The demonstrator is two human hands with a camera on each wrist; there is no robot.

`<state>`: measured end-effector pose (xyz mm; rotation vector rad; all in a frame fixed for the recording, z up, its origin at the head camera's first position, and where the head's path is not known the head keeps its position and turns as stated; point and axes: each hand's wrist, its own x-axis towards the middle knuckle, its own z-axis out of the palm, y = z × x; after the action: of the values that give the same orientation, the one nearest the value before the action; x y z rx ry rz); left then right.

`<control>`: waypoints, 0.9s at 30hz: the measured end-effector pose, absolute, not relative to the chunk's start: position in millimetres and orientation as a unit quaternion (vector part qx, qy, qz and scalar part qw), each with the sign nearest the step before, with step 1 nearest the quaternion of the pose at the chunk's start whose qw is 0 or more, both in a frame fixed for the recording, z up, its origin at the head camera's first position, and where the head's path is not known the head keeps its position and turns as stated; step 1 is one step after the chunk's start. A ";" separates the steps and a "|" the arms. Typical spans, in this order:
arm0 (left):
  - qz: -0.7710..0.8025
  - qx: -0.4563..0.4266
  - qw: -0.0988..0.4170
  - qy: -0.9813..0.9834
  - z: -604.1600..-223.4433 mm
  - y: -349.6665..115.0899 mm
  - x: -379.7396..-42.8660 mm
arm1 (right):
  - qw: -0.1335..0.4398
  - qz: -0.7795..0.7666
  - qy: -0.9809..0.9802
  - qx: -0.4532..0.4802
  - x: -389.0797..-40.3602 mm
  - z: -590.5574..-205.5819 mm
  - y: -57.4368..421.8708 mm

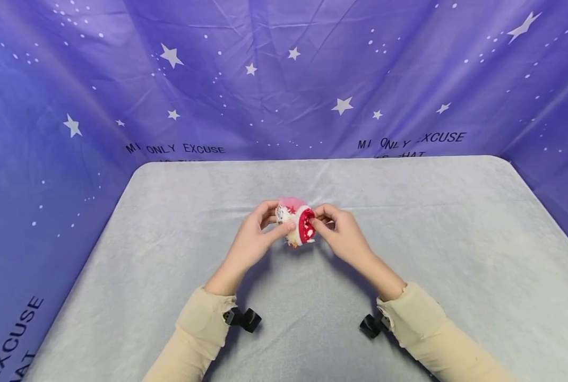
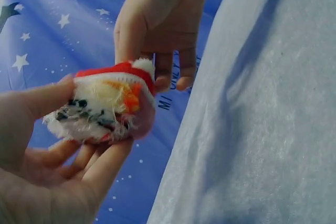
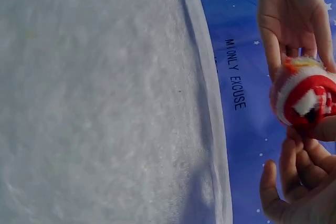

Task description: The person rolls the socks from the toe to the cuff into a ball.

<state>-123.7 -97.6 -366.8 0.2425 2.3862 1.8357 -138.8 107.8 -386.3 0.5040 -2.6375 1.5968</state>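
Observation:
A small red and white knit bundle (image 1: 295, 225), sock-like and rolled up, is held between both hands above the table. My left hand (image 1: 254, 233) grips its left side, with the thumb on the near face and the fingers behind. In the left wrist view, the bundle (image 2: 102, 111) shows loose white, yellow, orange and dark threads below a white band and red edge. At its right side, my right hand (image 1: 345, 233) pinches the red part with thumb and fingertips. The right wrist view catches the red and white bundle (image 3: 310, 95) at its edge, partly cut off.
A pale grey cloth covers the table (image 1: 284, 329), which has rounded far corners. Purple-blue curtains (image 1: 274, 79) with white stars and lettering hang behind it and at both sides. Small black devices are strapped at each sleeve cuff, such as the left one (image 1: 250, 320).

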 end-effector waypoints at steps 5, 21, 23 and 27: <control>0.642 0.083 0.079 0.758 -369.7 -98.9 -126.9 | -0.021 0.531 -0.829 0.173 -138.9 -384.1 110.3; 0.619 0.017 0.047 0.784 -368.1 -99.5 -127.0 | -0.119 0.631 -0.745 0.184 -133.3 -384.5 117.7; 0.625 0.020 0.048 0.779 -367.9 -98.4 -126.0 | -0.132 0.661 -0.718 0.173 -132.4 -384.9 116.1; 0.640 0.042 0.062 0.765 -367.6 -93.8 -122.8 | -0.131 0.690 -0.693 0.163 -132.1 -385.5 112.4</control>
<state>-122.8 -93.8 -367.6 0.1264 2.3116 1.9347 -132.1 112.4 -385.5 0.5613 -2.3794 2.3704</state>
